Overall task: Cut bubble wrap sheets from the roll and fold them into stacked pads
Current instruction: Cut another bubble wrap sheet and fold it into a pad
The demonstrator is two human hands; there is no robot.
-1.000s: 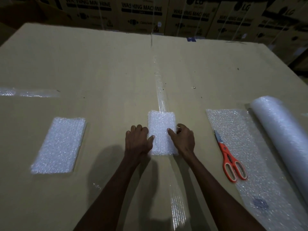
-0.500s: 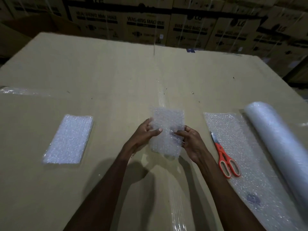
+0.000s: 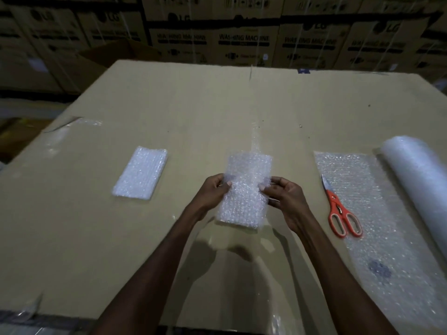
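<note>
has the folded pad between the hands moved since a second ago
Yes. The folded pad lay flat on the cardboard table; now both hands hold it lifted above that surface, casting a shadow below.

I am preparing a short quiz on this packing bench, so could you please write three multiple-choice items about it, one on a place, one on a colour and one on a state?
1. Where do the scissors lie?
A. on the unrolled bubble wrap sheet at the right
B. on the folded pad at the left
C. on the stacked cartons behind

2. What colour are the scissors' handles?
A. blue
B. orange-red
C. black

3. How is the middle folded bubble wrap pad?
A. lying flat, untouched
B. held by both hands
C. under the roll

Answers:
1 A: the orange-handled scissors rest on the clear unrolled bubble wrap sheet beside the white bubble wrap roll.
2 B: the handle loops show orange-red.
3 B: the left hand and right hand pinch the sides of the small folded bubble wrap pad above the brown cardboard worktop.
</note>
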